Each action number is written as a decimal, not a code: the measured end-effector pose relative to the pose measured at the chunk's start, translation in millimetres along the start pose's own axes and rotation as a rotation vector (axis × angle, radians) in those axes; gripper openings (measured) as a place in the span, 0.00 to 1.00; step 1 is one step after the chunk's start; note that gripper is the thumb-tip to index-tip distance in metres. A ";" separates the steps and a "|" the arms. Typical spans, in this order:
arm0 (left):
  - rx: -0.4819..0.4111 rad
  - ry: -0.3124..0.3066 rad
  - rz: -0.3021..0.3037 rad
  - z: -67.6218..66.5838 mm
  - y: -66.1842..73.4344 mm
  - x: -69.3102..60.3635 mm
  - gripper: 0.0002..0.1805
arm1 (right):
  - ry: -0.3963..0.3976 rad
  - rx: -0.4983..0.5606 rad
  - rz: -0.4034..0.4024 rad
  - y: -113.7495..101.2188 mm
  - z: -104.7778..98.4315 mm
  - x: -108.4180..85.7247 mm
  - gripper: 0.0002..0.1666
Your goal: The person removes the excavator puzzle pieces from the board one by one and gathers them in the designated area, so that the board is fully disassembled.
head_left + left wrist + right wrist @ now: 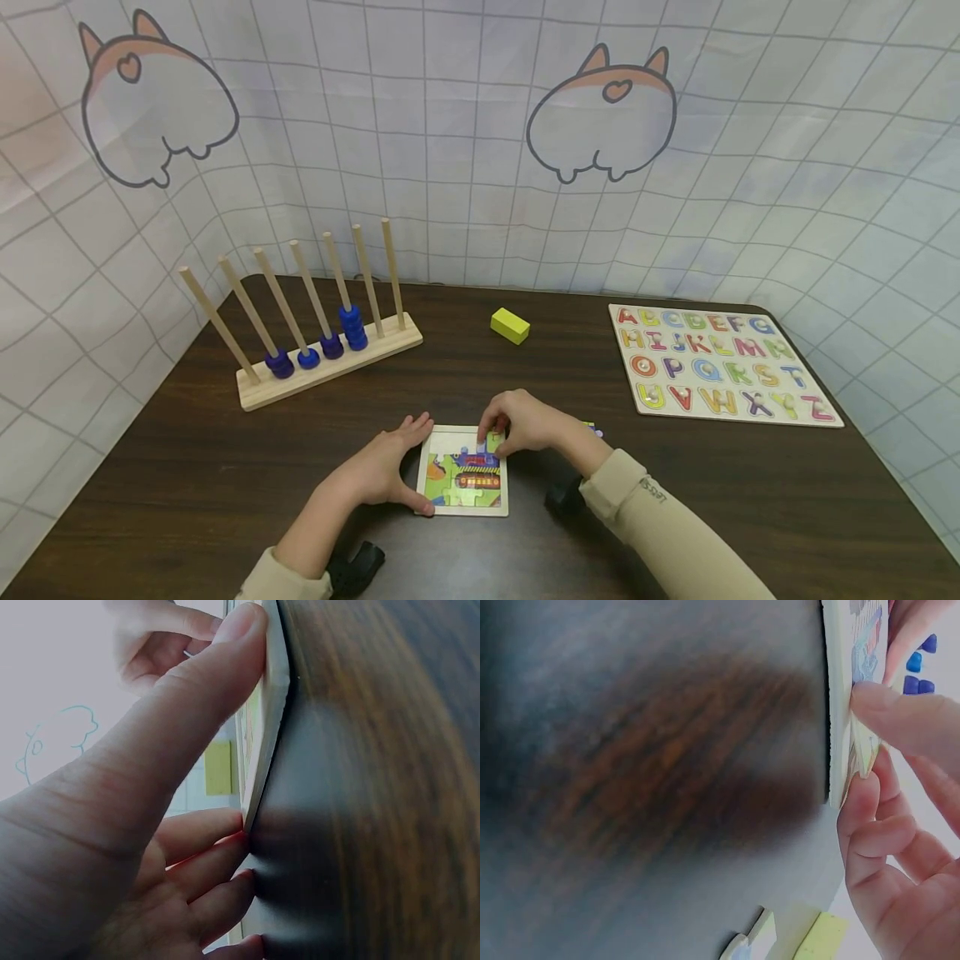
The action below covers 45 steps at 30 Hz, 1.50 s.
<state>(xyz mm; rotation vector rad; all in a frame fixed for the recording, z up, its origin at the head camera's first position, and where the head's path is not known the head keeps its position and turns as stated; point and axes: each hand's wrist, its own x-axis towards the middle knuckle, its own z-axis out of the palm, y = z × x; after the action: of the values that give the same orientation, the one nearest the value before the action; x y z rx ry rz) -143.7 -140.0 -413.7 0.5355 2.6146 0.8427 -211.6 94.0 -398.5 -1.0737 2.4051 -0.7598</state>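
Observation:
A small jigsaw puzzle tray [469, 512] with a pale wooden rim lies on the table, partly filled with pieces that form a colourful vehicle picture. My left hand [382, 467] spans its left side, thumb on the near corner and straight fingers at the far corner. Over the tray's upper right part, my right hand [528, 421] pinches a puzzle piece [493, 442] with green on it. In the right wrist view that piece [866, 754] tilts against the tray, between thumb and fingertips. A bare strip shows along the tray's upper left.
Another puzzle piece [592, 427] lies behind my right wrist, mostly hidden. A yellow block [510, 326] sits farther back. At the back left stands a peg stand [330, 375] with blue beads; at the right lies an alphabet board [626, 350]. A patterned cloth [480, 183] hangs behind the table.

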 end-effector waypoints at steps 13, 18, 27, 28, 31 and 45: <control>0.001 0.001 -0.012 1.2 -0.1 -0.7 0.58 | 0.016 0.001 0.014 0.6 3.9 0.1 0.11; -0.008 0.004 -0.014 1.3 0.4 -0.9 0.58 | 0.028 0.011 0.007 1.8 4.2 0.2 0.12; -0.012 0.002 -0.020 1.4 0.6 0.0 0.58 | 0.037 -0.002 0.022 2.6 6.2 0.1 0.13; -0.013 0.001 -0.022 1.4 0.5 0.1 0.58 | 0.036 -0.005 0.023 2.2 6.4 0.3 0.13; -0.011 0.001 -0.023 1.1 0.4 0.0 0.58 | 0.037 -0.025 0.018 1.3 6.9 1.2 0.13; -0.018 0.005 -0.011 0.4 0.4 -0.7 0.58 | 0.027 -0.026 0.018 1.1 7.0 1.0 0.14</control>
<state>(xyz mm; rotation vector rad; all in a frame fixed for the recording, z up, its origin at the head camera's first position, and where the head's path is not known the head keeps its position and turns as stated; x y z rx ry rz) -142.8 -139.8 -413.6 0.5150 2.6091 0.8648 -209.0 91.6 -404.8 -1.0568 2.4500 -0.7435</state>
